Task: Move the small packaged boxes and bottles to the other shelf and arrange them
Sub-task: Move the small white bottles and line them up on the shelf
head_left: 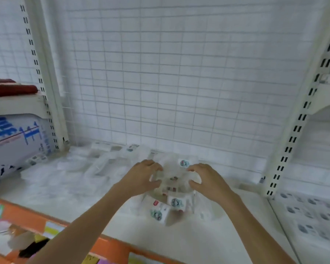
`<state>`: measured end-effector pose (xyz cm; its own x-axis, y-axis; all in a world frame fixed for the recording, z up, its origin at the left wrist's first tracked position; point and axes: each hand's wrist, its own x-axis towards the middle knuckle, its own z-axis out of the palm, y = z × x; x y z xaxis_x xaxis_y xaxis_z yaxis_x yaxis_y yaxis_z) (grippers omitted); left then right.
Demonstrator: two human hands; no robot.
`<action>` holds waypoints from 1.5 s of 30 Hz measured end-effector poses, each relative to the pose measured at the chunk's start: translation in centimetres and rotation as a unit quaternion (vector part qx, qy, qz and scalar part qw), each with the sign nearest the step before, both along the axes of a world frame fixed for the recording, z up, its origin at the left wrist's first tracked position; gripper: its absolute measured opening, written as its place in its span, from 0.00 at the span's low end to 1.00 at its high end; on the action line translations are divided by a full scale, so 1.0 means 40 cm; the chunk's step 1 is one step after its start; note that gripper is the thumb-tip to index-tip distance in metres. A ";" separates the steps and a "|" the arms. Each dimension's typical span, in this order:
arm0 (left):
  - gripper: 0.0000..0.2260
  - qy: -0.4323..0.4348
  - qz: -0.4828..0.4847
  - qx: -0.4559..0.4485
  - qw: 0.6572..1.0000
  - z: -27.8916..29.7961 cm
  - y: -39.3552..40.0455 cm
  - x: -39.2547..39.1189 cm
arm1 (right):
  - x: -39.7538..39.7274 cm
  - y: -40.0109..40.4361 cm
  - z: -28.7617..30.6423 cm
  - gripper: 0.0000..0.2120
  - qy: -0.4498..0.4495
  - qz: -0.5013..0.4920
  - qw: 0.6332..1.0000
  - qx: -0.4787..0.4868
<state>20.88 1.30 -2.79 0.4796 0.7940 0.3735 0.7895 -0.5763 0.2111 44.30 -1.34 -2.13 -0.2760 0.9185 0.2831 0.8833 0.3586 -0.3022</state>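
White small boxes [174,201] with round blue-green marks sit bunched on the white shelf [103,221], blurred by motion. The left hand [143,177] and right hand [206,180] cup the pile from either side, fingers curled against it; whether each grip truly closes on a box cannot be told. More pale packages [111,161] lie smeared behind, their outlines unclear. A wire grid back panel [179,73] rises beyond. At left, a blue-printed carton [15,138] is cut off by the edge.
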 end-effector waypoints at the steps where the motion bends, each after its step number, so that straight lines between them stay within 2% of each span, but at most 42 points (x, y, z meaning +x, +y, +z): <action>1: 0.20 0.035 -0.006 -0.012 0.999 -0.001 0.022 0.014 | 0.000 0.024 0.001 0.18 -0.035 0.008 0.999 -0.006; 3: 0.25 0.161 -0.002 -0.023 0.987 -0.010 0.059 0.035 | 0.000 0.068 0.000 0.19 -0.126 0.027 0.991 -0.023; 5: 0.30 0.282 0.001 -0.020 0.959 -0.022 0.082 0.047 | 0.000 0.105 -0.005 0.21 -0.231 0.040 0.972 -0.035; 7: 0.31 0.337 0.006 -0.015 0.941 -0.036 0.096 0.056 | -0.005 0.132 -0.011 0.23 -0.310 0.038 0.949 -0.039; 13: 0.30 0.352 0.006 -0.007 0.936 -0.052 0.122 0.073 | -0.042 0.165 -0.056 0.21 -0.411 0.009 0.911 -0.032; 17: 0.29 0.289 -0.027 -0.048 0.956 -0.024 0.144 0.050 | -0.043 0.171 -0.070 0.23 -0.415 0.000 0.910 -0.017; 21: 0.26 0.177 -0.084 -0.110 0.974 0.014 0.168 0.027 | -0.028 0.153 -0.051 0.26 -0.339 0.019 0.940 -0.026; 25: 0.25 0.104 -0.123 -0.161 0.974 0.032 0.190 0.020 | 0.007 0.118 -0.014 0.35 -0.156 -0.023 0.972 -0.172; 28: 0.24 0.075 -0.139 -0.169 0.973 0.038 0.188 0.035 | 0.026 0.104 -0.004 0.32 -0.064 -0.054 0.971 -0.222; 30: 0.25 0.056 -0.145 -0.166 0.974 0.037 0.183 0.047 | 0.032 0.099 0.000 0.28 -0.009 -0.056 0.976 -0.212; 33: 0.27 0.008 -0.147 -0.161 0.976 0.041 0.185 0.057 | 0.042 0.093 0.012 0.28 0.091 -0.058 0.973 -0.202; 38: 0.24 -0.132 -0.147 -0.175 0.965 0.077 0.201 0.036 | 0.058 0.076 0.062 0.21 0.211 -0.062 0.965 -0.141; 40: 0.19 -0.212 -0.133 -0.189 0.950 0.090 0.211 0.017 | 0.063 0.074 0.076 0.20 0.242 -0.069 0.960 -0.125; 43: 0.14 -0.293 -0.106 -0.231 0.922 0.106 0.233 -0.013 | 0.054 0.072 0.083 0.23 0.347 -0.106 0.926 -0.105; 45: 0.14 -0.335 -0.099 -0.259 0.900 0.113 0.240 -0.029 | 0.037 0.070 0.085 0.17 0.377 -0.129 0.914 -0.082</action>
<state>19.71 10.90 1.72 0.4354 0.8687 0.2362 0.2767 -0.3788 0.8831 45.78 1.46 1.27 0.1718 0.9727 0.1562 0.4511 0.0633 -0.8902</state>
